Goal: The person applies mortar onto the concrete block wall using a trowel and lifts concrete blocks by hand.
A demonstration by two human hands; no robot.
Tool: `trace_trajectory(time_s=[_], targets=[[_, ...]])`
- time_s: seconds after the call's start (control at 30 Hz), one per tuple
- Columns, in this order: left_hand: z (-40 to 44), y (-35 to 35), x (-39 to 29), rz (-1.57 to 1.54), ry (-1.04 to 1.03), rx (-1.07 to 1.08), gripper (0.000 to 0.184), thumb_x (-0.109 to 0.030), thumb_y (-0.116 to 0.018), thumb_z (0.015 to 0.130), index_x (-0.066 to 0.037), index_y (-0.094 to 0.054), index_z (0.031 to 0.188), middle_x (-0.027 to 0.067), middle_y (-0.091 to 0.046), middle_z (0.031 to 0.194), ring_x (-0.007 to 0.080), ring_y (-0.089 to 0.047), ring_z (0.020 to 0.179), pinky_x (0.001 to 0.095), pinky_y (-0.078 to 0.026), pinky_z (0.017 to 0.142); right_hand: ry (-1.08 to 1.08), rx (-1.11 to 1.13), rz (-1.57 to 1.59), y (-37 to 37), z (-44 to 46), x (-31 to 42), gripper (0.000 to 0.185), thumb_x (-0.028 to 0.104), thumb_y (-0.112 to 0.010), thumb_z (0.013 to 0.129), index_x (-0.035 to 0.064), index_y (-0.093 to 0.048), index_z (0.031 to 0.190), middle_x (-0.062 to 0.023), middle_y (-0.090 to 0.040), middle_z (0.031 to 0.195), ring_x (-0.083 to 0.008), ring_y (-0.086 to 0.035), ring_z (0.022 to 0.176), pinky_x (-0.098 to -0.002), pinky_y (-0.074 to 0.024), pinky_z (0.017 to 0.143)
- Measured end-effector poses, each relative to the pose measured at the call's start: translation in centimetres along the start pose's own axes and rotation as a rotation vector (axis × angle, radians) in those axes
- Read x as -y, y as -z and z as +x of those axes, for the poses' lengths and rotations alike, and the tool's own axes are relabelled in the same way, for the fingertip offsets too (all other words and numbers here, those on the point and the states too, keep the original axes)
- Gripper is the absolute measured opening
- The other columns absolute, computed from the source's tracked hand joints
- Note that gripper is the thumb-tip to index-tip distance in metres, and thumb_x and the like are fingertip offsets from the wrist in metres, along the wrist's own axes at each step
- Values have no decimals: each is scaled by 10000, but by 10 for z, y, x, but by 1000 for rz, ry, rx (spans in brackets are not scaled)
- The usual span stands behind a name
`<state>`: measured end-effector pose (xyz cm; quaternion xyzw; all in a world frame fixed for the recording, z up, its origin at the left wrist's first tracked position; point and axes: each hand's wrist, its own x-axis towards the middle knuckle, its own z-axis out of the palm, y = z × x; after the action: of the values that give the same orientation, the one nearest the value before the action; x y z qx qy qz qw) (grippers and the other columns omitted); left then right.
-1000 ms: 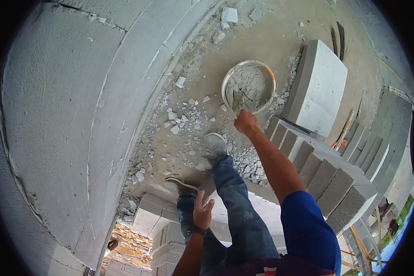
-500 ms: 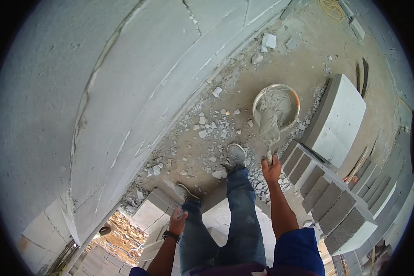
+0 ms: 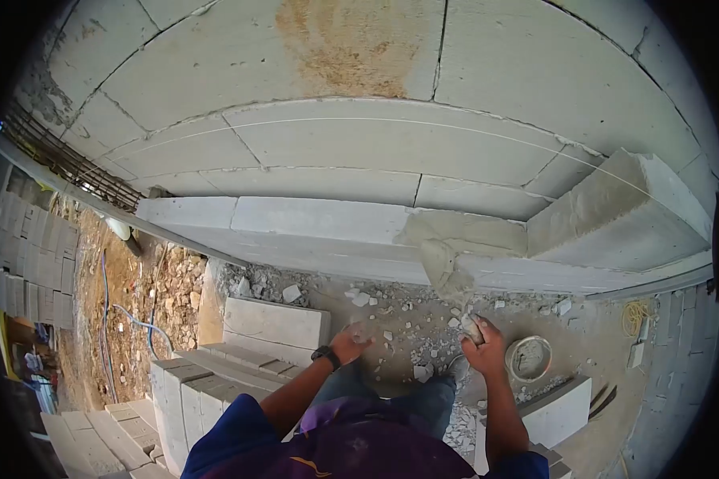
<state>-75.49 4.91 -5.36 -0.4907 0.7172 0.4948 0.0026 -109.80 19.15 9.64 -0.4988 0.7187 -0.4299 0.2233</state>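
Observation:
My right hand is closed round the handle of a trowel. The mortar-coated blade is over the front edge of a low block wall, at the left end of a patch of wet mortar. At the right end of that mortar a large grey block stands on the wall. My left hand, with a dark band on the wrist, is apart from everything, fingers spread and holding nothing. The mortar bucket is on the ground right of my right hand.
A taller block wall rises behind, with a thin string stretched across it. Stacked blocks stand at the lower left, beside brown soil. Rubble lies round my feet. Another block lies below the bucket.
The view has swung from the bucket to the wall. My right hand has lifted the trowel out of the bucket and brought it to the wall top. My left hand stays empty.

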Motion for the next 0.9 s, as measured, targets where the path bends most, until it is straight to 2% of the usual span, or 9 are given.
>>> trace_trajectory(time_s=[0.13,0.2,0.3,0.37,0.43,0.53,0.63,0.8,0.9], targets=[[-9,106,48,-87,88,-314,666,-423,-752,874,30,-560,1323,244,-624,1276,358,-647,1140,404,-537,927,194,14,-390,-79,103,75,509,148,-753,752,54,-638,1239,-129,-630,1030,-346,-665,882,-422,-550,780],[5,138,70,-109,-9,-454,614,-342,-767,867,31,-567,1311,236,-635,1248,358,-679,1043,417,-543,907,181,16,-508,-133,114,68,524,144,-739,783,67,-608,1284,-132,-596,1062,-365,-643,913,-436,-541,807],[8,200,13,-113,-173,-512,606,-282,-777,825,7,-559,1311,247,-612,1235,406,-590,1156,451,-497,970,76,-27,-612,-212,110,48,592,153,-726,812,91,-547,1372,-136,-566,1095,-350,-621,976,-442,-532,831],[23,232,-11,52,-508,-675,628,-212,-776,801,-13,-527,1342,232,-587,1256,406,-560,1178,440,-483,987,-62,-127,-604,-247,95,41,637,156,-729,816,93,-512,1411,-126,-555,1110,-331,-599,1029,-444,-523,861],[36,259,-30,104,-564,-781,665,-219,-781,780,-40,-511,1361,226,-518,1355,426,-477,1278,483,-423,1051,-85,-133,-598,-250,66,36,641,142,-715,820,75,-499,1420,-135,-558,1113,-343,-599,1018,-450,-518,867],[49,311,-37,418,-528,-811,854,-337,-832,723,-100,-454,1451,221,-408,1493,465,-377,1372,596,-322,1106,-130,-163,-569,-234,23,25,608,108,-678,824,40,-499,1402,-173,-568,1101,-375,-601,991,-470,-518,856],[61,351,-29,585,-318,-597,1060,-475,-861,648,-172,-368,1536,206,-255,1608,487,-268,1441,692,-216,1113,-186,-198,-570,-219,-34,48,521,84,-638,831,5,-522,1333,-214,-572,1061,-403,-615,918,-482,-522,819],[82,349,-11,629,-312,-647,1192,-573,-875,575,-225,-318,1570,171,-220,1640,463,-289,1446,698,-203,1114,-404,-77,-66,-220,-26,132,378,135,-600,900,-34,-552,1234,-226,-603,1009,-425,-636,873,-467,-528,788],[86,347,-3,629,-348,-672,1205,-616,-869,556,-234,-332,1565,156,-233,1640,450,-319,1436,687,-219,1116,-284,-160,-199,-238,29,183,358,214,-590,938,-42,-565,1187,-267,-652,990,-450,-656,904,-491,-526,814]])
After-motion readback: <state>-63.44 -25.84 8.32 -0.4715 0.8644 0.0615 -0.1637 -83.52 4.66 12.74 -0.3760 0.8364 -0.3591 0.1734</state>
